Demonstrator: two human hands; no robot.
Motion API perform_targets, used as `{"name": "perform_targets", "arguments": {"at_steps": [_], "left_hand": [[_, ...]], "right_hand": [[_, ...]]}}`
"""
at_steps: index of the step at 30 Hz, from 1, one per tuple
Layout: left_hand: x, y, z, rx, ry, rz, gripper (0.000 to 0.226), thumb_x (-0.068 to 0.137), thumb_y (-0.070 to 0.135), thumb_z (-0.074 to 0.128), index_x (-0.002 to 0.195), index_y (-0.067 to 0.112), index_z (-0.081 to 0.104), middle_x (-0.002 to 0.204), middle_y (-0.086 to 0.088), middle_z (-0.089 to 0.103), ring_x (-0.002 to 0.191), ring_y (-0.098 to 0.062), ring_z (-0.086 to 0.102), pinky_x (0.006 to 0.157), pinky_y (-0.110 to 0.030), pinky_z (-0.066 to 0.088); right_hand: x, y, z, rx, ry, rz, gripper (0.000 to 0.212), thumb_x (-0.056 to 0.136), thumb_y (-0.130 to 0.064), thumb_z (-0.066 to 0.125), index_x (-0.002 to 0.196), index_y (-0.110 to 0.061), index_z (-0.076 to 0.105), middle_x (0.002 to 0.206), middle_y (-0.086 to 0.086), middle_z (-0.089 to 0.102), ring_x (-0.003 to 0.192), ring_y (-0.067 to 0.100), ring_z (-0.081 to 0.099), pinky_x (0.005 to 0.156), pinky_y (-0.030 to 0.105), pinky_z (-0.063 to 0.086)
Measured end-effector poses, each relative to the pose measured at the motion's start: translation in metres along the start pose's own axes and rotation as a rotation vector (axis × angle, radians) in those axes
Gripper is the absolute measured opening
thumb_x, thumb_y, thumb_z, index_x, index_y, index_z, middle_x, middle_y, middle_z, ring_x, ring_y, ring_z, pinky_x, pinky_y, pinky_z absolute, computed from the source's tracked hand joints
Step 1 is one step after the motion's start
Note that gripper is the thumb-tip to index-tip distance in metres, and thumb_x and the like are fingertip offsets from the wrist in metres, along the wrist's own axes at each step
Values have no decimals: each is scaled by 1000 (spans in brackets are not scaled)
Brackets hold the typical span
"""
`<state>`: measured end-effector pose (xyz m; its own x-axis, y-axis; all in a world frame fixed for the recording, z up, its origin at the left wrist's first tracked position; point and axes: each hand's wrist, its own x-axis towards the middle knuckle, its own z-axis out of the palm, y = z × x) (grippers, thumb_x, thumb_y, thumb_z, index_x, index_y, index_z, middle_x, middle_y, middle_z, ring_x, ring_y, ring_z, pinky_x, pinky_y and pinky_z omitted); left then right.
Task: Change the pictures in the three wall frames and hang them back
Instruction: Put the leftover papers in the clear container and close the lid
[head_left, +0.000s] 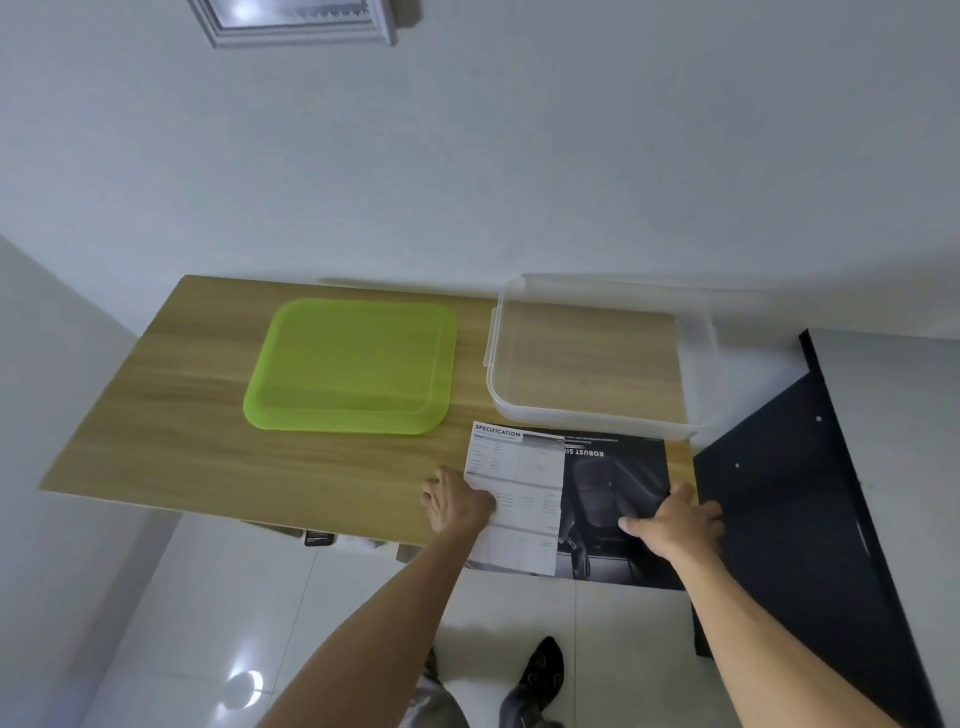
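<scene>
A stack of printed sheets lies at the wooden table's (208, 457) front right corner and overhangs the near edge. On top is a white specification page (519, 483), and under it a dark brochure page (613, 483) showing a car seat. My left hand (457, 501) grips the left edge of the white page. My right hand (675, 519) holds the right edge of the dark page, thumb on top. A silver wall frame (296, 23) hangs on the white wall at the top left, cut off by the frame edge.
A green plastic lid (353, 364) lies flat mid-table. A clear plastic box (597, 353) stands at the table's back right, just behind the sheets. A black cabinet (789, 493) adjoins the table's right side. White tiled floor and my feet show below.
</scene>
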<state>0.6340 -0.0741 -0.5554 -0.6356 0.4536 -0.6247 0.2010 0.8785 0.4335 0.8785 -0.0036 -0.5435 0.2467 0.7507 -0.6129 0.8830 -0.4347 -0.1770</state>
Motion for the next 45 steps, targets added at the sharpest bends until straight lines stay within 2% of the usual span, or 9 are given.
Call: {"name": "perform_targets", "arguments": {"at_steps": [7,10,13,16,21,28,32,40,45], "left_hand": [[-10,4,1,-152,-15,72,32,79,7,60,106,9,44,94,-3,54,93,-28,54,83,-42,50],[-10,4,1,-261,-33,46,27,77,5,57,101,14,48,96,-3,57,95,-28,57,82,-43,53],[-8,-2,2,-343,-74,61,29,76,0,58,101,14,57,100,-6,67,89,-27,64,66,-32,52],[-11,-9,-1,-383,-108,85,28,77,-2,57,100,14,57,98,-5,67,83,-24,64,59,-28,48],[-15,-15,-10,-437,-188,123,32,78,-2,52,106,13,57,100,-8,68,85,-26,66,66,-35,55],[-14,-29,-38,-518,-329,210,44,77,-16,55,106,16,62,95,-8,72,85,-26,68,70,-36,55],[-14,-36,-60,-540,-378,262,51,75,-17,58,110,19,63,96,-8,74,90,-30,69,77,-43,57],[-17,-36,-107,-614,-465,350,53,76,-20,59,113,19,61,99,-10,73,89,-28,69,77,-42,58],[-14,-12,-119,-587,-470,407,58,75,-18,64,125,11,57,102,-13,73,98,-36,68,90,-60,52]], "right_hand": [[-4,0,0,23,28,40,105,74,-37,85,147,-3,18,146,26,28,129,46,41,100,54,47],[-2,6,-4,126,-26,59,107,71,-33,88,146,-5,18,145,27,30,124,45,47,97,52,49],[-1,16,-7,182,-60,52,105,70,-32,89,145,-10,19,144,26,32,120,44,51,88,47,49],[-3,25,-11,216,-65,-1,87,70,-34,88,136,-11,35,135,19,46,115,38,56,81,40,50],[-6,41,-13,365,-56,-62,51,80,-24,80,120,-12,51,119,10,61,102,28,60,86,41,54],[-24,57,-20,527,-130,-151,55,83,-7,76,129,-22,52,122,3,63,112,27,61,92,41,51],[-46,57,-23,616,-129,-187,54,83,0,74,128,-22,54,113,6,68,100,22,65,77,32,51],[-93,46,-25,711,-67,-220,49,84,0,73,123,-24,54,104,4,70,95,23,67,93,47,53],[-105,39,-42,782,11,-249,51,84,2,72,125,-22,53,104,7,71,95,21,67,76,33,50]]}}
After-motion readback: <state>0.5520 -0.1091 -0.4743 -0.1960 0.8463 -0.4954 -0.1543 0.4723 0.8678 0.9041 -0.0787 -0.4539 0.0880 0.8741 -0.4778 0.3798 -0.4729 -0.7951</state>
